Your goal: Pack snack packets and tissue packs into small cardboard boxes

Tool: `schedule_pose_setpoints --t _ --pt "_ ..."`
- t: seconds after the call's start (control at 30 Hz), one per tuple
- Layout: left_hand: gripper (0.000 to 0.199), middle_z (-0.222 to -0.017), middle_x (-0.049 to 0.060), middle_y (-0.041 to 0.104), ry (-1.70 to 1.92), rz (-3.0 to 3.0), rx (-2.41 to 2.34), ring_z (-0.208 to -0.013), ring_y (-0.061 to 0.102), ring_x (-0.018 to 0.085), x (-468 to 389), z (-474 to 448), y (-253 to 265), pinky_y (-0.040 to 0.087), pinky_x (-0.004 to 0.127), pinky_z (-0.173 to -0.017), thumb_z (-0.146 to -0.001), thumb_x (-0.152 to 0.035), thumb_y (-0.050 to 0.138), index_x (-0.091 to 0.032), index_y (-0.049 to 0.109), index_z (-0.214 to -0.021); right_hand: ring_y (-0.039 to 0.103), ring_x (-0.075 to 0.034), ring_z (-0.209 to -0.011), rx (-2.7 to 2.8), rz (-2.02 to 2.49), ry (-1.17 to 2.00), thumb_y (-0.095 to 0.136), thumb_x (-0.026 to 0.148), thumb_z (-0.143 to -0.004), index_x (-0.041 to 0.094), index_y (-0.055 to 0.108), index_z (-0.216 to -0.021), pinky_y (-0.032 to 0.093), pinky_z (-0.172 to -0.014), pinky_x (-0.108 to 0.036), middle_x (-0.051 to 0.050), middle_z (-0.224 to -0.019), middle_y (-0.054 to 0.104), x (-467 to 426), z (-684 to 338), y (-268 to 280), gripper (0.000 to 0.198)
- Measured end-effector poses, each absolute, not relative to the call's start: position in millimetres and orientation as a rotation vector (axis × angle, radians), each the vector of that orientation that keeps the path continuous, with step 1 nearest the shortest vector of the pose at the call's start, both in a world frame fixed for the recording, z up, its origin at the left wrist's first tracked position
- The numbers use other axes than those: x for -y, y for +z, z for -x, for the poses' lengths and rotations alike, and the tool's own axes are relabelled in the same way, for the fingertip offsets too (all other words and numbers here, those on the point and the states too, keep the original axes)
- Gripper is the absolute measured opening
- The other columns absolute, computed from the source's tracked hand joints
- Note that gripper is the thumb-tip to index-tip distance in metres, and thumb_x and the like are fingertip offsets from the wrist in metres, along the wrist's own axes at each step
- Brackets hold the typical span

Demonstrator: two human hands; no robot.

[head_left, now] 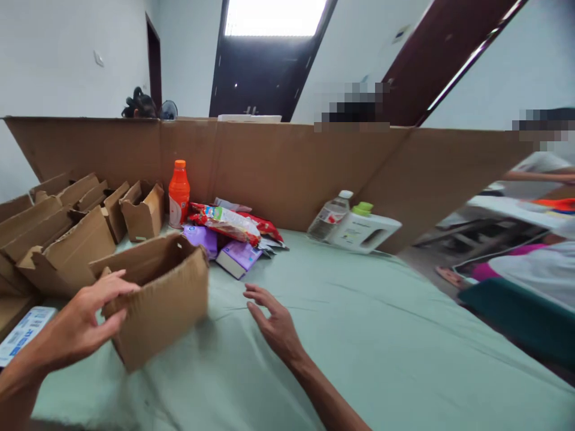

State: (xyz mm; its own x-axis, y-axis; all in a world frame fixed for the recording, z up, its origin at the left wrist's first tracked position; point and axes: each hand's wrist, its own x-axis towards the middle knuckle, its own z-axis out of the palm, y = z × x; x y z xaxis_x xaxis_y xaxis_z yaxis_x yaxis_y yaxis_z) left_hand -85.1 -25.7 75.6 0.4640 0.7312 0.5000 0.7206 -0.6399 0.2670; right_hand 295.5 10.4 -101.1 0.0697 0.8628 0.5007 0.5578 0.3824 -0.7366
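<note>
An open-topped cardboard box [164, 311] stands tilted over the green cloth, its near lower corner apparently raised. At its left end my left hand [96, 314] grips it, thumb on the near side and fingers over the rim; some fingertips are hidden behind the cardboard. To the right of the box, apart from it, my right hand [272, 320] hovers above the cloth, fingers loosely spread and holding nothing.
Several cardboard boxes [72, 257] crowd the left side, with a blue-white carton [27, 332] nearby. Behind are an orange bottle [179, 197], red snack packets [229, 224], purple packs [238, 258], a clear bottle [330, 216] and a white jug [359, 232]. A cardboard partition [269, 167] rises behind them.
</note>
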Motion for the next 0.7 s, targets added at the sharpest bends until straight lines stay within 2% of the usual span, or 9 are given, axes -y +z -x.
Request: schedule_pose_setpoints --t 0.13,0.23,0.3,0.4,0.5,0.53,0.6,0.7 --pt "0.034 -0.099 -0.001 0.080 0.965 -2.878 -1.071 -0.098 0.077 0.021 50.8 76.5 73.5 0.048 0.047 -0.117 -0.088 -0.014 0.058 -0.032 0.069 -0.114 0.070 -0.028 -0.117 1.509 1.296 0.237 0.057 0.040 -0.097 0.025 0.075 -0.104 0.056 -0.100 -0.050 -0.012 -0.125 0.075 11.4 -327.4 -67.0 0.024" --pt "0.034 -0.098 -0.001 0.079 1.040 -2.940 -1.138 -0.098 0.076 0.021 52.4 71.2 65.5 0.044 0.049 -0.120 -0.087 -0.013 0.059 -0.030 0.066 -0.116 0.070 -0.028 -0.115 1.533 1.295 0.094 0.057 0.039 -0.096 0.026 0.073 -0.107 0.059 -0.090 -0.045 -0.011 -0.124 0.075 2.1 -341.8 -37.2 0.024" --pt "0.032 -0.099 0.000 0.078 1.037 -2.939 -1.159 -0.101 0.075 0.022 52.4 69.5 60.3 0.043 0.050 -0.119 -0.087 -0.015 0.060 -0.029 0.065 -0.115 0.067 -0.029 -0.120 1.653 1.333 0.014 0.057 0.039 -0.095 0.025 0.071 -0.115 0.059 -0.088 -0.045 -0.012 -0.130 0.072 -21.2 -343.2 -16.3 0.028" --pt "0.029 -0.100 0.001 0.077 1.012 -2.896 -1.178 -0.106 0.073 0.024 55.0 67.0 55.6 0.043 0.049 -0.117 -0.087 -0.015 0.059 -0.030 0.063 -0.111 0.061 -0.032 -0.129 1.839 1.422 -0.071 0.064 0.034 -0.086 0.021 0.066 -0.128 0.054 -0.100 -0.050 -0.016 -0.140 0.065 -76.1 -334.0 10.7 0.044" --pt "0.027 -0.098 0.001 0.077 0.975 -2.850 -1.200 -0.108 0.071 0.025 60.0 62.1 55.9 0.046 0.049 -0.113 -0.086 -0.013 0.058 -0.030 0.062 -0.108 0.060 -0.037 -0.128 1.887 1.508 -0.074 0.077 0.028 -0.072 0.019 0.067 -0.129 0.048 -0.107 -0.053 -0.018 -0.139 0.065 -134.8 -316.9 24.0 0.059" --pt "0.028 -0.097 0.001 0.077 0.953 -2.845 -1.198 -0.109 0.071 0.025 61.8 60.2 57.2 0.046 0.049 -0.113 -0.086 -0.013 0.058 -0.030 0.062 -0.107 0.061 -0.037 -0.124 1.887 1.544 -0.066 0.079 0.025 -0.070 0.020 0.069 -0.125 0.048 -0.105 -0.053 -0.017 -0.135 0.067 -150.7 -311.3 25.1 0.056" --pt "0.029 -0.097 0.001 0.077 0.911 -2.841 -1.186 -0.108 0.072 0.024 65.1 57.0 60.9 0.048 0.048 -0.111 -0.085 -0.011 0.058 -0.030 0.062 -0.106 0.067 -0.036 -0.111 1.876 1.618 -0.044 0.078 0.020 -0.069 0.020 0.076 -0.108 0.052 -0.096 -0.050 -0.016 -0.118 0.074 -173.0 -303.7 25.9 0.039" --pt "0.026 -0.107 0.003 0.078 0.866 -2.830 -1.198 -0.111 0.072 0.024 69.1 55.0 66.2 0.050 0.049 -0.109 -0.087 -0.010 0.057 -0.028 0.062 -0.105 0.072 -0.031 -0.095 1.835 1.673 -0.050 0.071 0.018 -0.077 0.014 0.078 -0.085 0.054 -0.084 -0.043 -0.013 -0.085 0.076 -179.1 -305.9 36.3 0.011"
